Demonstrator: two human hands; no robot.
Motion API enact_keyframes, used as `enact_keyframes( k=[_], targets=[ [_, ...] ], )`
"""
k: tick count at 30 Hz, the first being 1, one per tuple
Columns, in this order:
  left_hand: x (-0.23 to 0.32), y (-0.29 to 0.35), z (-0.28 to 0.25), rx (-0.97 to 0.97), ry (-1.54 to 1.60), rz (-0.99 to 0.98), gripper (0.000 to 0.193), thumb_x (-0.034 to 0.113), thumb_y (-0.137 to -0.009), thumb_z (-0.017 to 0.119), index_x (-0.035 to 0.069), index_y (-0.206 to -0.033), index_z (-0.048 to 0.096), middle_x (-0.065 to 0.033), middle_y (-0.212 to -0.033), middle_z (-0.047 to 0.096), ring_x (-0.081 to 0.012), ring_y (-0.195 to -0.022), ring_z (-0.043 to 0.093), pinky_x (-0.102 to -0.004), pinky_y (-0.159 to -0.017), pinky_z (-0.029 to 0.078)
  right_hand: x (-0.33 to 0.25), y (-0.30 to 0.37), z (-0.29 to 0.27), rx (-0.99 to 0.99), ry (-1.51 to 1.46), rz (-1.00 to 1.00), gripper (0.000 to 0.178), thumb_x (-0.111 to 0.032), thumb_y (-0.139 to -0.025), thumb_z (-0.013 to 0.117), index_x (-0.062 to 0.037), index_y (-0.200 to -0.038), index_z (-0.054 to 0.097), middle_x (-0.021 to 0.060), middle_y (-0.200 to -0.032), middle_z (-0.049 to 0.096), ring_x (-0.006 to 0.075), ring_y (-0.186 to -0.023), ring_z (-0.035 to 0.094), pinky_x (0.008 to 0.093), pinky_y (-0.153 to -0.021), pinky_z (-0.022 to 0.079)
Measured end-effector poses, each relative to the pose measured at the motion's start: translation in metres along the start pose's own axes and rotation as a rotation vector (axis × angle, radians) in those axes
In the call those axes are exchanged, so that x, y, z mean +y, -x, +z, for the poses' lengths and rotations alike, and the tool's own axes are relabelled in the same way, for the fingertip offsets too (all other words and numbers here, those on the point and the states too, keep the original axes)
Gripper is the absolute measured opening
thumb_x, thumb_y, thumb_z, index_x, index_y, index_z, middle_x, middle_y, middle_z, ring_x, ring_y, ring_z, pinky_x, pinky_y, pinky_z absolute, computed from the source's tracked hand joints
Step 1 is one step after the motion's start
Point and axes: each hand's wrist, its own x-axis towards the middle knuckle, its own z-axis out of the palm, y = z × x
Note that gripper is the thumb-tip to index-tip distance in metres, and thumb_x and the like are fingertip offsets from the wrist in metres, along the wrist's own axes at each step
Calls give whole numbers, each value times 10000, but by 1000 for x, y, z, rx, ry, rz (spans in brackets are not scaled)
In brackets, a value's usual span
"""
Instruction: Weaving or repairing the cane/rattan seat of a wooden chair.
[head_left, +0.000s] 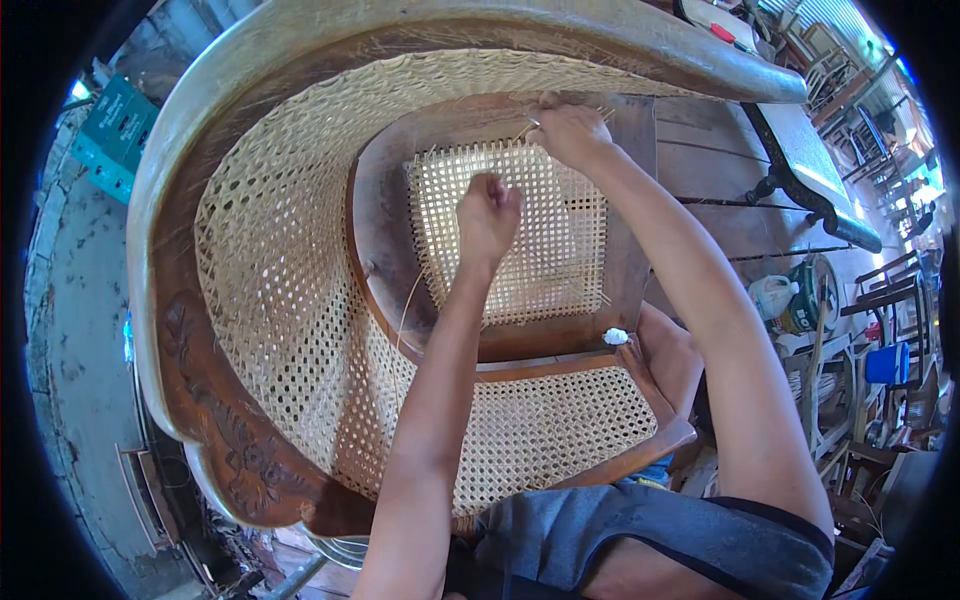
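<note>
A loose wooden seat frame (385,195) lies inside a large carved wooden armchair (165,250). Across its opening stretches a woven cane panel (540,255), with strand ends poking up along the border. My left hand (488,218) hovers over the weave, its fingers curled closed; whatever they may grip is hidden. At the frame's far edge, my right hand (572,133) is closed beside a few loose strand ends, and I cannot make out what it pinches. One long thin cane strand (404,318) hangs down near my left forearm. A small white clump (615,337) rests on the frame's near right corner.
The chair's curved cane back (290,230) walls in the left and far sides. Right of it stand a pale-topped bench (810,165), a white jug (772,296), and a blue container (887,364). Green crates (112,135) sit at the far left.
</note>
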Motion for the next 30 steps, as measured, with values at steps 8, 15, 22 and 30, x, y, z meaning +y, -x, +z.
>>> enact_keyframes(
  k=[8, 15, 22, 30],
  targets=[
    [-51, -51, 27, -38, 44, 46, 142, -2, -794, 633, 26, -896, 539, -3, -728, 524, -86, -636, 485, -244, -599, 446, 15, -11, 12, -137, 253, -208, 279, -275, -908, 581, -31, -1043, 590, 161, -1003, 675, 349, -981, 655, 459, -854, 516],
    [-47, -49, 28, -60, -154, 36, 131, 22, -813, 619, 44, -913, 537, -5, -717, 501, -96, -631, 471, -249, -613, 451, 26, -22, 20, -220, 73, -73, 239, -248, -859, 566, -34, -952, 619, 193, -920, 672, 361, -952, 648, 473, -798, 515],
    [-52, -50, 6, -35, -105, -1, 167, 104, -812, 683, 39, -902, 557, -31, -707, 535, -129, -613, 500, -278, -621, 474, 3, -20, 25, -113, 86, -76, 319, -300, -878, 512, -63, -1042, 652, 189, -1022, 679, 351, -1039, 629, 495, -875, 493],
    [-78, -80, 43, -56, -149, 169, 299, 200, -838, 697, -11, -1041, 638, -146, -888, 684, -270, -768, 660, -406, -638, 525, 39, 2, 34, 21, 272, -230, 260, -298, -894, 543, -153, -1005, 727, 128, -972, 714, 299, -874, 691, 467, -752, 535]
  ],
)
